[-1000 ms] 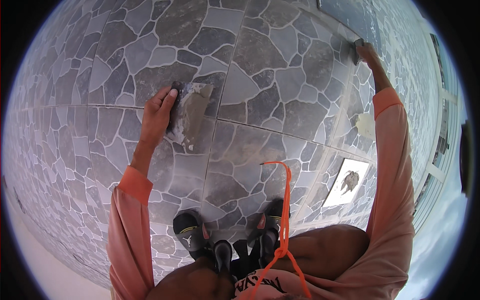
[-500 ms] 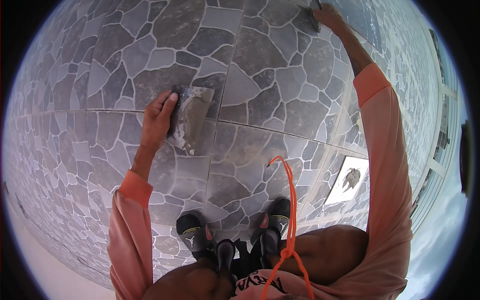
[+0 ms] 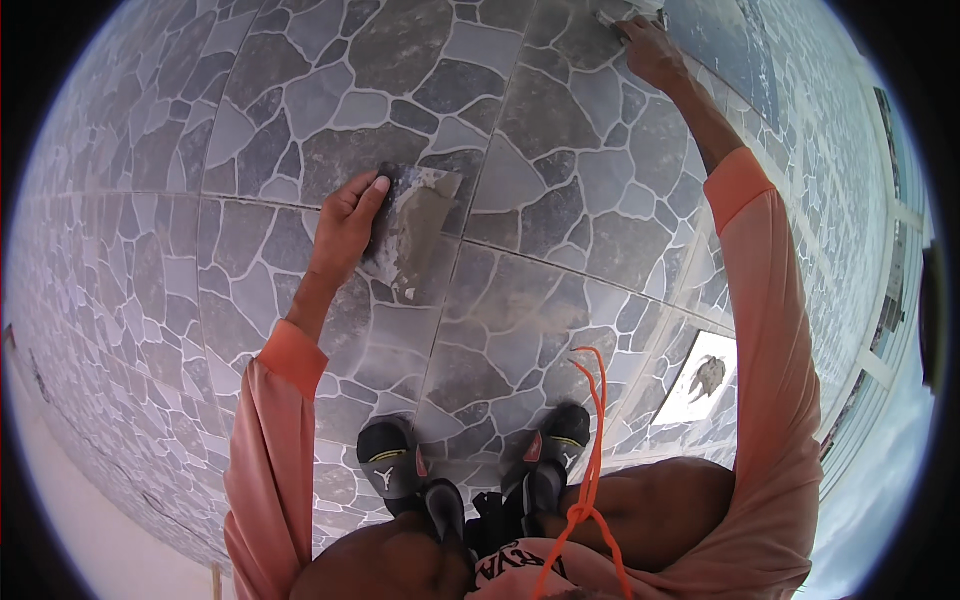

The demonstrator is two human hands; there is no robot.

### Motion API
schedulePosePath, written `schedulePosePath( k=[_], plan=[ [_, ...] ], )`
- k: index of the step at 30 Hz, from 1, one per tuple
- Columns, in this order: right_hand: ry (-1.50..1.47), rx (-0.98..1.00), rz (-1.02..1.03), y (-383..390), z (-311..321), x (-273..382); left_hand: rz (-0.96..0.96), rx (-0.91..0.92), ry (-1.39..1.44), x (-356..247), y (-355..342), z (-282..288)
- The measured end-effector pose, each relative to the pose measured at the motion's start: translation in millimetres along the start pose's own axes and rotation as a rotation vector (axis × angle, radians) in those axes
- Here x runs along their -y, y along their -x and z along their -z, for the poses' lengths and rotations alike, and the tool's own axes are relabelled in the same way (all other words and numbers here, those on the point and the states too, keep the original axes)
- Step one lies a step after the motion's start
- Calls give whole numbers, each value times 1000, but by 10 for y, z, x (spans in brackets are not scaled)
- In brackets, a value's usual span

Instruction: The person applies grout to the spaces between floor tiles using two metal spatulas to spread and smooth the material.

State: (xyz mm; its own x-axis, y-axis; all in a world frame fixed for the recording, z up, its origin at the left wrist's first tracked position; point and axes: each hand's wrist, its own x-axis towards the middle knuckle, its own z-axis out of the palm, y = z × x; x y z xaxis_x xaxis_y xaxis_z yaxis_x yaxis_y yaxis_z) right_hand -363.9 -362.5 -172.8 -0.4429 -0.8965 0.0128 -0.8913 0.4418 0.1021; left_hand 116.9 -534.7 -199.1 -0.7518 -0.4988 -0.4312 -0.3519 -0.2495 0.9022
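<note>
My left hand (image 3: pixel 346 228) is closed on the edge of a flat steel plastering trowel (image 3: pixel 388 222), thumb on top. Grey mortar paste (image 3: pixel 424 228) is smeared over much of its face. The trowel sits above the stone-patterned tiles (image 3: pixel 520 290). Stretched far ahead to the upper right, my right hand (image 3: pixel 652 55) is closed on a small bladed tool (image 3: pixel 607 18), mostly hidden by the fingers and close to the tile surface.
A dark blue-grey panel (image 3: pixel 725 50) lies beside my right hand. At the right is a white square (image 3: pixel 697 380) with a dark turtle-like figure. My shoes (image 3: pixel 390 455) stand at the near edge, and an orange drawstring (image 3: pixel 598 420) dangles in front.
My right hand and its tool have shifted slightly left and turned. In view, my left hand and trowel sit slightly farther right. The drawstring has swung.
</note>
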Motion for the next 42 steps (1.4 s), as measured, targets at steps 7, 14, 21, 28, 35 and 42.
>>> schedulePosePath(
  k=[7, 14, 21, 28, 35, 42],
  plan=[
    [-44, 40, 37, 89, 136, -236, -24, 7, -24, -60, 33, -14],
    [-138, 231, 17, -7, 237, 125, -22, -32, -34, -80, 77, 75],
    [-51, 45, 155, -204, 93, -87, -13, -6, 16, 7, -31, -11],
    [235, -57, 250, -287, -74, 561, -59, -51, -42, -21, 39, 52],
    [20, -51, 137, -374, -70, 557, -32, -36, -18, -69, 73, 66],
    [-1, 52, 38, -584, 142, 36, -84, -42, -22, -95, 49, -20]
  ],
)
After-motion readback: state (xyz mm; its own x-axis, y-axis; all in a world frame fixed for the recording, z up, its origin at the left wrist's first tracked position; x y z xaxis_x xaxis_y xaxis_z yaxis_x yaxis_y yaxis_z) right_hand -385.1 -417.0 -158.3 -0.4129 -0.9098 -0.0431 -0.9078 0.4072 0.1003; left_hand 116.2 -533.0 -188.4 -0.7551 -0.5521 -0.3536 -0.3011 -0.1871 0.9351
